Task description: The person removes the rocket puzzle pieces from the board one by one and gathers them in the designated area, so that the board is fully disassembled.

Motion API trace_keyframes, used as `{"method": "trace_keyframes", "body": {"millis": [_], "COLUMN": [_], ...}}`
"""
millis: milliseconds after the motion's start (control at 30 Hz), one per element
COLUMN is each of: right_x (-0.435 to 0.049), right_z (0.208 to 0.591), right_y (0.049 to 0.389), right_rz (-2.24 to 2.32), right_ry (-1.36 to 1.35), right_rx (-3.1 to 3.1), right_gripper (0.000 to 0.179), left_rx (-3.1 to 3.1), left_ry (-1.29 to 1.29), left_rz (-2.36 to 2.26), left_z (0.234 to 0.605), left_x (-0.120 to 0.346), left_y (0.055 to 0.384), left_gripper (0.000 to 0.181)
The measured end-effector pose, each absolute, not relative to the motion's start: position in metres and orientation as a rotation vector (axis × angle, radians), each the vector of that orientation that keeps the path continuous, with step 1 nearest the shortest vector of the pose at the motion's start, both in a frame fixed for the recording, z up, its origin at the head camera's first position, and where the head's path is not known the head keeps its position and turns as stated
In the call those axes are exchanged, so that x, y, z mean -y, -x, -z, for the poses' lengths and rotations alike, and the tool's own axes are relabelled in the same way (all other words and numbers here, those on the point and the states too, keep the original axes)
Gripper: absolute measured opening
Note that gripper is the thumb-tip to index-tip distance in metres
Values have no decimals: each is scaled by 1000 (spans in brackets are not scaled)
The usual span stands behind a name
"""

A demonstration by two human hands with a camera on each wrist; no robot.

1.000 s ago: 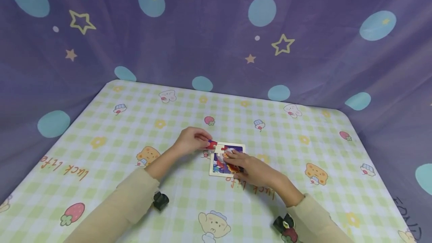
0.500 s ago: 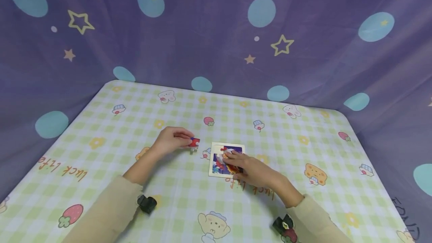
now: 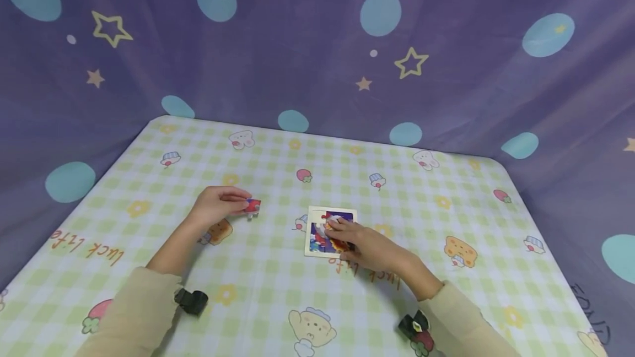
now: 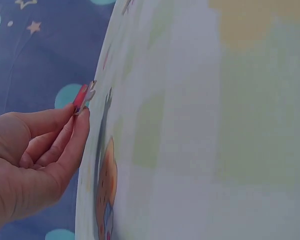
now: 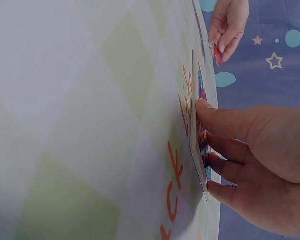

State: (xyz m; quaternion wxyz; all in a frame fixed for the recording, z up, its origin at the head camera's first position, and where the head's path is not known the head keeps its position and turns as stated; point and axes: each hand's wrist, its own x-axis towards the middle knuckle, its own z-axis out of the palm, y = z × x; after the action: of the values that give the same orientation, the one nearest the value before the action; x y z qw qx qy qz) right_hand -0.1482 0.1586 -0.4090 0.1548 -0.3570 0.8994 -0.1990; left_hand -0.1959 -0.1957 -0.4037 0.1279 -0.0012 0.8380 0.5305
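Observation:
Between thumb and fingertips my left hand (image 3: pixel 217 206) pinches a red and purple jigsaw piece (image 3: pixel 253 206), held just above the cloth. The left wrist view shows the piece (image 4: pixel 83 97) edge-on, its knobbed outline tilted. To the right lies a small square jigsaw puzzle (image 3: pixel 317 252) in a cream frame, with a bare cream gap at its upper left. My right hand (image 3: pixel 369 247) rests its fingertips on the picture and covers part of its right side. In the right wrist view the thumb and fingers touch the thin puzzle board (image 5: pixel 194 125) from above.
A green-and-white checked cloth (image 3: pixel 278 302) with printed cartoons covers the table. Behind it hangs a purple curtain (image 3: pixel 297 59) with stars and blue ovals. Black wrist devices sit under the left sleeve (image 3: pixel 131 313) and the right sleeve (image 3: pixel 461 318).
My left hand has moved left, carrying the jigsaw piece away from the puzzle frame, whose upper left corner now shows bare. The right hand stays on the puzzle.

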Motion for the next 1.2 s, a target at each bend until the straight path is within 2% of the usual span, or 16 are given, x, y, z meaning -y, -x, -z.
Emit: {"method": "trace_keyframes", "body": {"millis": [333, 567, 1200], "right_x": [-159, -158, -159], "right_z": [409, 408, 408], "right_y": [148, 150, 150], "right_rz": [563, 554, 573], "right_ry": [1026, 1027, 997], "right_rx": [-2567, -2571, -2571], "right_gripper": [57, 56, 55], "left_rx": [-2526, -2671, -2811], "left_ry": [113, 39, -50], "left_rz": [-1415, -1224, -1135], "left_z": [402, 401, 403], "left_x": [200, 202, 211], "left_y": [202, 206, 204], "left_gripper": [29, 27, 22]}}
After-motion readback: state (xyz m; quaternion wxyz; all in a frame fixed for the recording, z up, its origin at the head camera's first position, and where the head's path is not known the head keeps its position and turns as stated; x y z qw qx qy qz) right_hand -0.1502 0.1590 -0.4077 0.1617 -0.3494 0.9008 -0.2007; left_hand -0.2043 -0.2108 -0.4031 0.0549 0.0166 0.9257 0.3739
